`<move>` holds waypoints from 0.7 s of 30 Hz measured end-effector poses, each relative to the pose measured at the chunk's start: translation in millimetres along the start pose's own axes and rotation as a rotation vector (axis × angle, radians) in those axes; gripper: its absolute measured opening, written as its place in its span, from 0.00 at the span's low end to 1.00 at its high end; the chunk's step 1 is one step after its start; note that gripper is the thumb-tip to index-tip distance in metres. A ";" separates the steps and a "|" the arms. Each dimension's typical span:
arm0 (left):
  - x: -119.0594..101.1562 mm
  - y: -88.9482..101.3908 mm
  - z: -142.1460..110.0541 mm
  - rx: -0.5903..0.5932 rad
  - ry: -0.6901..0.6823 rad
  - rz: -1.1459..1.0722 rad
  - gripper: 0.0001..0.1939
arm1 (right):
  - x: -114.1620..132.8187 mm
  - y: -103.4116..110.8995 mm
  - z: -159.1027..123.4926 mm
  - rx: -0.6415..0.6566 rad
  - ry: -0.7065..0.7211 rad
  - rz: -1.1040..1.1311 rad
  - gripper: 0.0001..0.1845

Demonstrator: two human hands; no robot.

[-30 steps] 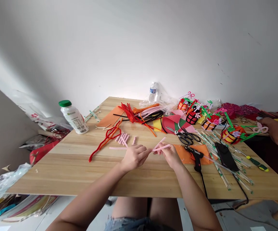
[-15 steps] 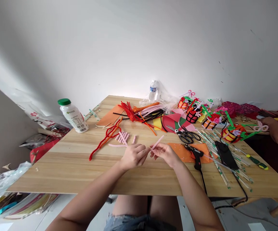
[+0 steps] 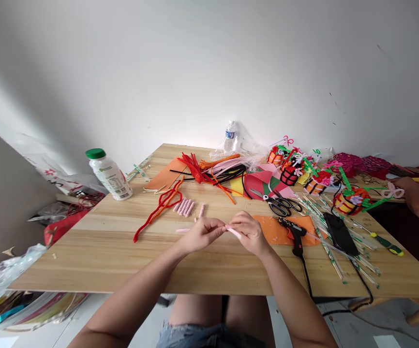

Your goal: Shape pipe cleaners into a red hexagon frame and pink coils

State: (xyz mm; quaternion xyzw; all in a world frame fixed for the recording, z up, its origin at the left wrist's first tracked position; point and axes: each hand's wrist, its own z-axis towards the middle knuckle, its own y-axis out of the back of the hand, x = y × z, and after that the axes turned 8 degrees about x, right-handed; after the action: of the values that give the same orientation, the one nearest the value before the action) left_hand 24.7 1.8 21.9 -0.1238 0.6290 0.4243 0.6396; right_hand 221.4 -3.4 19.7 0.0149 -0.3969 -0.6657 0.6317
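Above the front middle of the table, my left hand and my right hand meet fingertip to fingertip, both pinched on a pale pink pipe cleaner. One length of it slants across the right fingers; the part between the fingertips is hidden. Left of my left hand pokes out another pale pink end; I cannot tell whether it belongs to the same piece. Just beyond lie several pink pipe cleaner coils in a row, with a single coil apart from them.
Red and orange pipe cleaners lie at left, near a white bottle. Scissors, a glue gun, a phone and a screwdriver lie to the right. Small decorated baskets stand behind. Another person's arm shows far right.
The pink strip that pointed up from my right hand now slants down across its fingers. My hands have come together, and the pink strands by the coils have shifted toward my left hand.
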 end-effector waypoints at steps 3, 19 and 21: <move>-2.3 -1.0 0.6 0.068 -0.024 -0.023 0.22 | 0.2 0.6 1.1 0.064 -0.055 0.123 0.08; 12.0 -7.6 4.4 -0.357 -0.535 0.782 0.10 | -8.0 2.7 -3.6 -0.245 -0.785 0.644 0.26; 11.4 -7.3 4.4 -0.365 -0.535 0.804 0.10 | -8.3 -1.4 -4.5 -0.106 -0.797 0.682 0.25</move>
State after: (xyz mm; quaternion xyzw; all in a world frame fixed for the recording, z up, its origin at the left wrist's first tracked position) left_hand 31.1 4.7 9.5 0.1313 0.3569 0.7563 0.5324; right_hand 224.3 1.2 11.9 -0.4017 -0.5544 -0.3955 0.6123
